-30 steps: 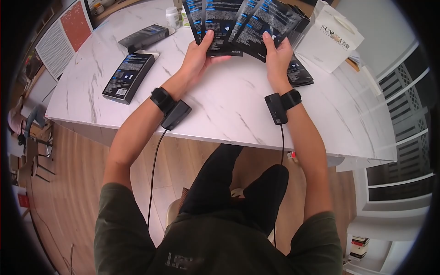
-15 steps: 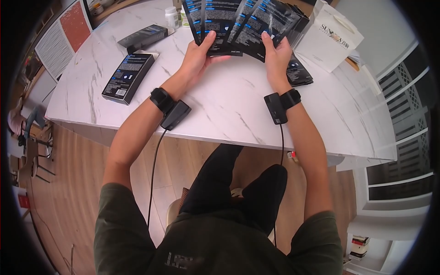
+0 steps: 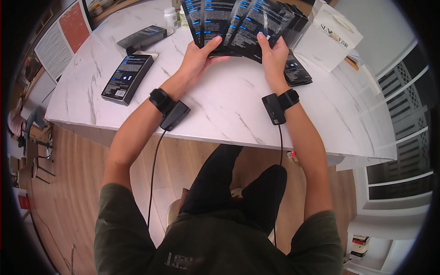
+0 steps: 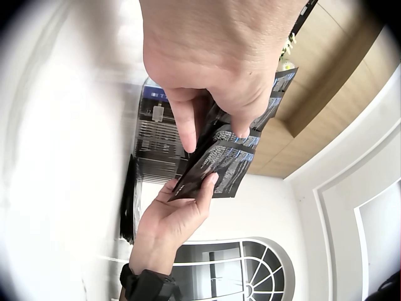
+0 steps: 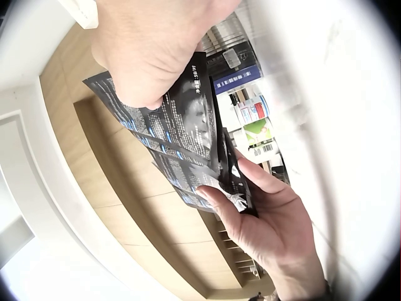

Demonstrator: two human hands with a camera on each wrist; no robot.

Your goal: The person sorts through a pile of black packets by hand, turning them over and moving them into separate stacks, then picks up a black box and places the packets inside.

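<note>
Pinching black packets point(image 3: 233, 27) (fanned), both hands point(image 3: 200, 56) point(image 3: 275, 58)

Observed: flat, glossy black packets point(image 3: 217, 23), white and blue print showing, overlapping in a fan with upper ends splayed; gripped at lower left by the left hand point(image 3: 198, 58), lower right by the right hand point(image 3: 275, 60).

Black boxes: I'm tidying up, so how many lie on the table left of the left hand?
2: the near box, barcode showing, and the far box beyond it. I see nothing there hiding more.
</note>
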